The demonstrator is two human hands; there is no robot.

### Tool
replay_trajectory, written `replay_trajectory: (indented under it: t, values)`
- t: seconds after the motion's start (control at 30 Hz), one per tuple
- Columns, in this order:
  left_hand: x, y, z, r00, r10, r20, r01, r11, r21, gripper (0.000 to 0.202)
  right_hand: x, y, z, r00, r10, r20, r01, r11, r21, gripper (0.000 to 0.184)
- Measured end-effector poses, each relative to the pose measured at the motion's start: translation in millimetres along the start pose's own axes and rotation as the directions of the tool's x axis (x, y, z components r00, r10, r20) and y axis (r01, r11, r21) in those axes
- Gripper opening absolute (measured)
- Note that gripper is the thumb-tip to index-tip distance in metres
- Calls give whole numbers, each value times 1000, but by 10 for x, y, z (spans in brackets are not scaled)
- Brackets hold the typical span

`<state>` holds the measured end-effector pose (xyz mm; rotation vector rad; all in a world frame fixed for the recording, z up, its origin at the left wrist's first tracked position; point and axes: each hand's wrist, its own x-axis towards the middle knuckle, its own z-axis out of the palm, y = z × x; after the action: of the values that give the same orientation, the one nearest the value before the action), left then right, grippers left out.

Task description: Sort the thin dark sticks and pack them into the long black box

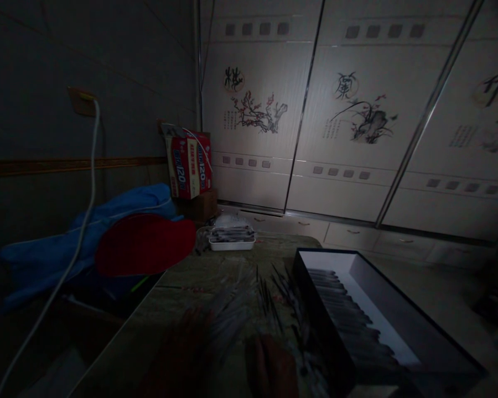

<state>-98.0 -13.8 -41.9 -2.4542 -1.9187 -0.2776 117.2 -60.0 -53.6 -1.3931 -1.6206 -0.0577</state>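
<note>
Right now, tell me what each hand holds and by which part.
The right hand seems to grip fanned thin sticks by their lower ends; the left hand is too dark to tell.

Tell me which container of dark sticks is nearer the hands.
The long black box, white inside, beside the right hand at the near edge of the table. The small white tray sits at the far edge.

Left hand [178, 356] & right hand [271, 367] blurred, cut by btm edge; grip on sticks [249, 304] unclear.
</note>
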Motion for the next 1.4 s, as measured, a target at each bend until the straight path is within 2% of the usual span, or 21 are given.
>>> replay_trajectory:
  t: [0.1,0.23,0.37,0.5,0.63,0.83,0.97,1.07,1.2,1.4]
  values:
    - [-7,5,-39,996,94,7,-93,994,-56,64,-4,-7,-25,999,20,38,-20,1000,-7,44]
    - [175,9,-136,969,247,22,-241,959,-152,59,9,-22,-66,999,37,33,-37,999,8,44]
    - [385,31,-203,971,236,46,-225,959,-175,48,28,-31,-77,999,33,20,-34,999,17,41]
    - [501,35,-238,968,249,-13,-245,943,-227,46,37,-34,-73,999,42,28,-43,998,34,42]
    - [545,-14,-222,973,224,-54,-230,941,-248,43,38,-28,-69,997,54,51,-56,998,42,41]
    - [510,-44,-234,963,185,-198,-241,918,-315,33,22,-15,-53,995,70,67,-75,995,72,41]
    - [489,-6,-262,965,128,-227,-198,927,-319,30,21,-14,-50,997,56,58,-58,998,25,41]
    - [510,-36,-275,970,13,-245,-95,939,-330,33,24,-15,-43,998,46,31,-46,999,17,43]
    - [567,-214,-340,963,-149,-223,67,940,-336,37,15,4,-27,999,46,14,-46,999,25,45]
    - [572,-493,-403,954,-240,-177,172,928,-331,32,-5,36,-2,997,59,54,-63,995,82,43]
